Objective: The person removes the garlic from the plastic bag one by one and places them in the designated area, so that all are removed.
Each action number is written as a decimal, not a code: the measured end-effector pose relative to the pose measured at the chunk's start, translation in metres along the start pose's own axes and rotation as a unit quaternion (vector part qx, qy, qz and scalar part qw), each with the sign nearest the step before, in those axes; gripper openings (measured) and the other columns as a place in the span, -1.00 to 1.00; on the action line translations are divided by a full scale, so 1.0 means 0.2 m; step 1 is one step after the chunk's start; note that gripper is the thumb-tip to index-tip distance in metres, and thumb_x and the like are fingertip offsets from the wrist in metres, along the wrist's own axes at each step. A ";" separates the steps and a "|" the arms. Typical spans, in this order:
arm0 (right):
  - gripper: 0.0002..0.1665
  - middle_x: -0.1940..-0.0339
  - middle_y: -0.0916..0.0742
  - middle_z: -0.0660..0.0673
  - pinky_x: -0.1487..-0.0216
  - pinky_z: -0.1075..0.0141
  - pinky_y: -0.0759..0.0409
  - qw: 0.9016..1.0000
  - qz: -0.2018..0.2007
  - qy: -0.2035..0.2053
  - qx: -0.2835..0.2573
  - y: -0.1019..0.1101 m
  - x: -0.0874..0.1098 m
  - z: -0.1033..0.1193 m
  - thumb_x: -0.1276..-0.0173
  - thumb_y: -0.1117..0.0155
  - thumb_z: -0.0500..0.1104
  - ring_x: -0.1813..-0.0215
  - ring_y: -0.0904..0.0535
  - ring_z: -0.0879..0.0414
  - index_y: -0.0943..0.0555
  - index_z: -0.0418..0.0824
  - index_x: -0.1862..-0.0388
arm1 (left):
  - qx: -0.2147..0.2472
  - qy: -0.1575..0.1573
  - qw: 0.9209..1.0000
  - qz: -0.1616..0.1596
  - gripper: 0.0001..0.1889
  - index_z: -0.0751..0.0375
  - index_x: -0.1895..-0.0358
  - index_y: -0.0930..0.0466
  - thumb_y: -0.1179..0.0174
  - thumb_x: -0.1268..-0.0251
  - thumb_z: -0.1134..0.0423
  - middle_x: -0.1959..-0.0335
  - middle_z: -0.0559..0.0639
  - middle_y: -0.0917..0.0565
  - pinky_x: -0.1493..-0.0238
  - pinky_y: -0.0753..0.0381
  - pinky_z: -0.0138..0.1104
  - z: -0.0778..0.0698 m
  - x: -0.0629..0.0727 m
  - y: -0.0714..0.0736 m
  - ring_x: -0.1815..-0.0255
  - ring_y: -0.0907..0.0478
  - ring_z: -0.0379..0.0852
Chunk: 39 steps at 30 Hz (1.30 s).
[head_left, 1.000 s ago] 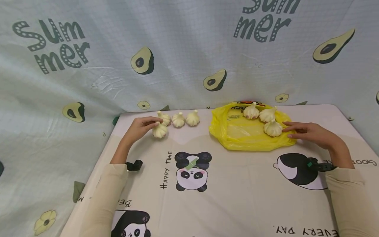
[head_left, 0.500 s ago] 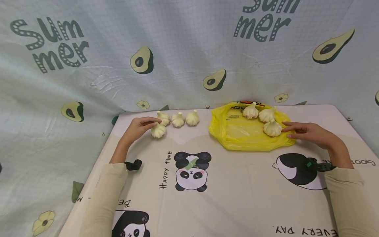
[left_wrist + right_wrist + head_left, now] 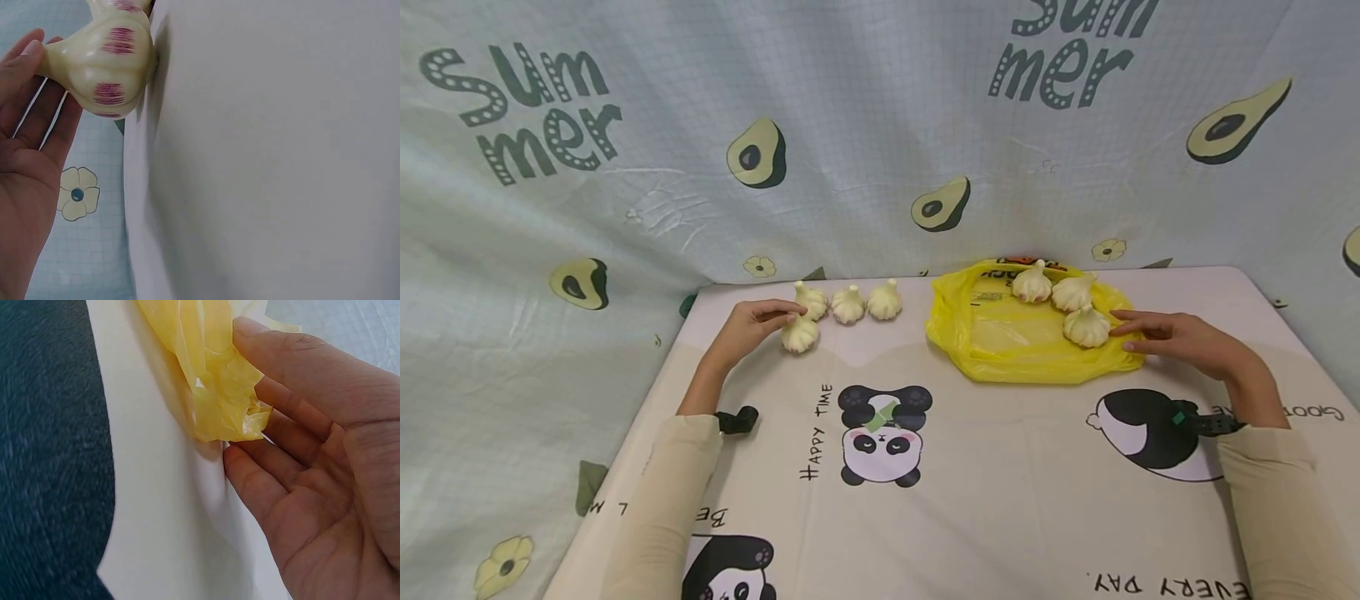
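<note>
Pinches a garlic bulb [image 3: 800, 336] by its stem with the left hand [image 3: 747, 332] at nine o'clock, beside three others [image 3: 847, 306]. Touches the yellow bag [image 3: 1033, 372] with the right hand [image 3: 1186, 340] at three o'clock; cannot tell whether gripping. Barely differs from a second ago, suggesting a pause.

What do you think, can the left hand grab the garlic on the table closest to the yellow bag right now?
Probably not: the left hand is busy pinching the front garlic, and two other bulbs sit between it and the end garlic.
</note>
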State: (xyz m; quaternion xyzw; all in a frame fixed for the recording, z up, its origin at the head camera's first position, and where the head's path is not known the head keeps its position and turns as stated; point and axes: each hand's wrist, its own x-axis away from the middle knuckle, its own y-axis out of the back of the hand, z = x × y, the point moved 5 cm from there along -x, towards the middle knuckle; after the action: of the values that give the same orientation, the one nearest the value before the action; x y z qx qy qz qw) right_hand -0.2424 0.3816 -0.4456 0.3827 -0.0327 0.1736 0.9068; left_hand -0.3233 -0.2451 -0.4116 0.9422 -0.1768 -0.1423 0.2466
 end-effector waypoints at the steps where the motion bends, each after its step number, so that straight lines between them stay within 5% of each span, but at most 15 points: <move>1: -0.49 -0.58 -0.29 -0.40 -0.36 -0.38 -0.26 1.000 0.000 0.001 -0.002 0.00 0.00 0.00 -0.53 -0.27 -0.03 -0.55 -0.08 -0.48 -0.59 -0.31 -0.30 | 0.002 0.000 1.000 0.000 -0.75 0.34 -0.11 -0.71 -0.23 -0.45 0.39 -0.10 0.27 -0.71 -0.07 -0.57 -0.53 0.00 0.00 0.00 -0.08 -0.63 -0.36; 7: -0.49 -0.57 -0.28 -0.42 -0.37 -0.39 -0.24 1.000 0.005 0.002 -0.011 0.00 0.00 0.01 -0.52 -0.27 -0.04 -0.55 -0.06 -0.48 -0.59 -0.33 -0.29 | 0.007 0.005 1.000 -0.005 -0.75 0.33 -0.10 -0.72 -0.23 -0.45 0.39 -0.10 0.27 -0.71 -0.05 -0.58 -0.54 0.00 0.00 0.00 -0.06 -0.64 -0.35; 10: -0.50 -0.57 -0.30 -0.40 -0.38 0.04 -0.43 1.000 0.004 0.001 -0.002 0.00 0.00 0.01 -0.52 -0.27 -0.03 -0.55 -0.09 -0.46 -0.60 -0.30 -0.29 | 0.008 0.004 1.000 -0.006 -0.75 0.34 -0.11 -0.71 -0.24 -0.45 0.38 -0.11 0.28 -0.70 -0.04 -0.58 -0.54 -0.02 0.01 0.00 -0.07 -0.64 -0.33; 13: -0.51 -0.57 -0.32 -0.38 -0.16 0.46 -0.42 1.000 0.003 0.000 0.006 0.01 0.00 0.00 -0.52 -0.27 -0.03 -0.56 -0.11 -0.43 -0.61 -0.27 -0.29 | 0.003 0.003 1.000 -0.007 -0.72 0.36 -0.15 -0.68 -0.24 -0.45 0.36 -0.14 0.28 -0.68 -0.08 -0.56 -0.54 -0.04 0.02 0.00 -0.12 -0.62 -0.27; 15: -0.51 -0.57 -0.31 -0.38 -0.22 0.40 -0.44 1.000 0.004 0.001 0.005 0.00 -0.01 0.00 -0.52 -0.27 -0.02 -0.56 -0.10 -0.44 -0.61 -0.27 -0.29 | -0.003 0.002 1.000 -0.009 -0.69 0.36 -0.18 -0.66 -0.24 -0.47 0.34 -0.17 0.26 -0.67 -0.11 -0.55 -0.54 -0.07 0.03 0.02 -0.16 -0.62 -0.21; 20: -0.47 -0.58 -0.27 -0.42 -0.36 -0.38 -0.26 1.000 0.009 -0.004 -0.001 0.00 -0.02 -0.01 -0.52 -0.27 0.00 -0.55 -0.06 -0.49 -0.59 -0.30 -0.31 | -0.025 -0.008 0.999 -0.028 -0.66 0.30 -0.23 -0.63 -0.23 -0.50 0.25 -0.25 0.18 -0.64 -0.17 -0.53 -0.51 -0.16 0.04 0.06 -0.28 -0.57 -0.07; 24: -0.45 -0.58 -0.27 -0.42 -0.35 -0.38 -0.27 1.000 0.010 -0.007 0.007 0.00 -0.01 0.00 -0.51 -0.28 0.04 -0.55 -0.06 -0.50 -0.59 -0.27 -0.31 | -0.040 -0.032 0.998 -0.032 -0.66 0.26 -0.25 -0.63 -0.21 -0.51 0.25 -0.24 0.16 -0.64 -0.26 -0.50 -0.46 -0.25 0.04 0.09 -0.31 -0.54 -0.14; 28: -0.46 -0.58 -0.29 -0.39 -0.33 -0.13 -0.40 1.000 0.008 -0.006 0.018 0.01 0.00 0.00 -0.51 -0.28 0.06 -0.55 -0.10 -0.46 -0.61 -0.23 -0.30 | -0.044 -0.059 0.997 -0.027 -0.68 0.24 -0.23 -0.65 -0.22 -0.50 0.27 -0.21 0.14 -0.66 -0.34 -0.45 -0.39 -0.34 0.05 0.08 -0.28 -0.54 -0.22; 34: -0.44 -0.58 -0.27 -0.43 -0.35 -0.39 -0.25 1.000 0.011 -0.002 0.004 0.00 0.00 0.00 -0.50 -0.29 0.04 -0.55 -0.05 -0.51 -0.59 -0.28 -0.31 | -0.051 -0.100 0.994 -0.006 -0.71 0.31 -0.18 -0.67 -0.23 -0.46 0.38 -0.17 0.16 -0.68 -0.38 -0.44 -0.32 -0.46 0.05 0.01 -0.30 -0.54 -0.06; 39: -0.47 -0.58 -0.28 -0.41 -0.38 -0.32 -0.29 1.000 0.011 -0.002 0.006 0.00 -0.01 0.00 -0.51 -0.28 0.02 -0.55 -0.07 -0.48 -0.60 -0.26 -0.31 | -0.053 -0.135 0.989 0.008 -0.70 0.30 -0.15 -0.69 -0.25 -0.40 0.48 -0.14 0.13 -0.71 -0.36 -0.44 -0.39 -0.53 0.04 -0.05 -0.29 -0.55 -0.15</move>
State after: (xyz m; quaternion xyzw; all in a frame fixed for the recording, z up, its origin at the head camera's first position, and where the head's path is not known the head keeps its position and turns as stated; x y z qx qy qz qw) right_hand -0.2433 0.3812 -0.4458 0.3878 -0.0377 0.1829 0.9026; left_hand -0.2761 -0.1965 -0.3286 0.8986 -0.2079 -0.2751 0.2713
